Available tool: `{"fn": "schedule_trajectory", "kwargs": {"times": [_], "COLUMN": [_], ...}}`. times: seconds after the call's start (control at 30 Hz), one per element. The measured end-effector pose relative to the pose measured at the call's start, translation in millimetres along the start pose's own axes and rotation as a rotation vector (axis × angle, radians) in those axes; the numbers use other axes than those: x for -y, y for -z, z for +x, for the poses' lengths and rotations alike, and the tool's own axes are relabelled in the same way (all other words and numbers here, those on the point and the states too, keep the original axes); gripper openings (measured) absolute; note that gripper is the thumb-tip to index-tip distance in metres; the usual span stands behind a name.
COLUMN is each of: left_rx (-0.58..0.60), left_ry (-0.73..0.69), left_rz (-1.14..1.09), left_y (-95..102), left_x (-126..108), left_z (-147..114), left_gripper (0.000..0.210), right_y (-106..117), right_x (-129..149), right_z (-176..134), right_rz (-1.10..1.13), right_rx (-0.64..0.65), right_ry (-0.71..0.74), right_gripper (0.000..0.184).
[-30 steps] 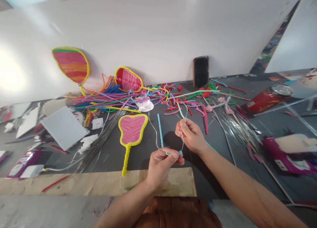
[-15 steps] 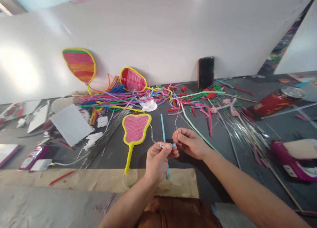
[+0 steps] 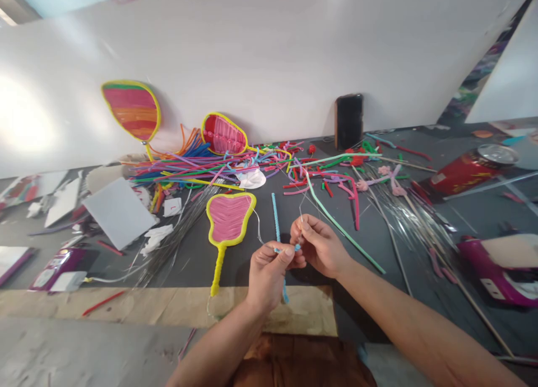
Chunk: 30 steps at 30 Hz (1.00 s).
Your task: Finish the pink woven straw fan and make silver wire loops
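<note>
My left hand (image 3: pixel 270 269) is closed in a pinch on a short, light-blue piece of pipe cleaner (image 3: pixel 297 247), whose curled end pokes out past the thumb. Right beside it, my right hand (image 3: pixel 321 246) pinches a thin pale wire (image 3: pixel 301 212) that rises above the fingertips. Another fine strand loops from near my left fingers toward a pink paddle with a yellow fuzzy rim and handle (image 3: pixel 231 219). Partly behind my left hand lies a long light-blue pipe cleaner (image 3: pixel 276 214) on the dark tabletop.
Colourful pipe cleaners (image 3: pixel 185 166) are heaped along the back. Two more yellow-rimmed paddles, one striped (image 3: pixel 133 110), stand by the white wall. A phone (image 3: pixel 348 122) leans there too. To the right are a tilted red can (image 3: pixel 471 171), thin wires (image 3: pixel 403 213) and a purple device (image 3: pixel 500 275).
My right hand has shifted slightly, with the wire's upper part bending a little differently. My left hand keeps its pinch on the blue piece, whose curled end shows a bit more.
</note>
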<state>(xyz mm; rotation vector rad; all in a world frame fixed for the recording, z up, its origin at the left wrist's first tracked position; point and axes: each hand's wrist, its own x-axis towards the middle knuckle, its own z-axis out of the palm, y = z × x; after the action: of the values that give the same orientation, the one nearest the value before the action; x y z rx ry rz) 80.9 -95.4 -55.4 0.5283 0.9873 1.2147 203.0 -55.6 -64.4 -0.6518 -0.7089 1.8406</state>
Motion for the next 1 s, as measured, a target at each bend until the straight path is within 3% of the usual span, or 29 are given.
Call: {"fn": "schedule_trajectory", "kwargs": {"times": [0.27, 0.67, 0.87, 1.0], "left_rx": [-0.026, -0.013, -0.006, -0.019], "left_ry": [-0.033, -0.012, -0.013, -0.026], "left_rz": [-0.064, -0.033, -0.027, -0.023], "left_y": [2.7, 2.9, 1.1, 2.8], "left_x": [-2.5, -0.9, -1.1, 0.4], "left_z": [2.7, 1.0, -0.8, -2.1], "left_gripper": [0.024, 0.024, 0.023, 0.022], "right_y": [7.5, 4.9, 7.7, 15.4], "right_x": [-0.8, -1.8, 1.3, 8.7], "right_z": [0.7, 3.3, 4.6, 7.9], "right_rz": [0.011, -0.052, -0.038, -0.070], "right_rx": [0.151, 0.005, 0.005, 0.071], "right_ry": [-0.149, 0.002, 0.036, -0.029], "right_gripper": [0.018, 0.024, 0.024, 0.020]}}
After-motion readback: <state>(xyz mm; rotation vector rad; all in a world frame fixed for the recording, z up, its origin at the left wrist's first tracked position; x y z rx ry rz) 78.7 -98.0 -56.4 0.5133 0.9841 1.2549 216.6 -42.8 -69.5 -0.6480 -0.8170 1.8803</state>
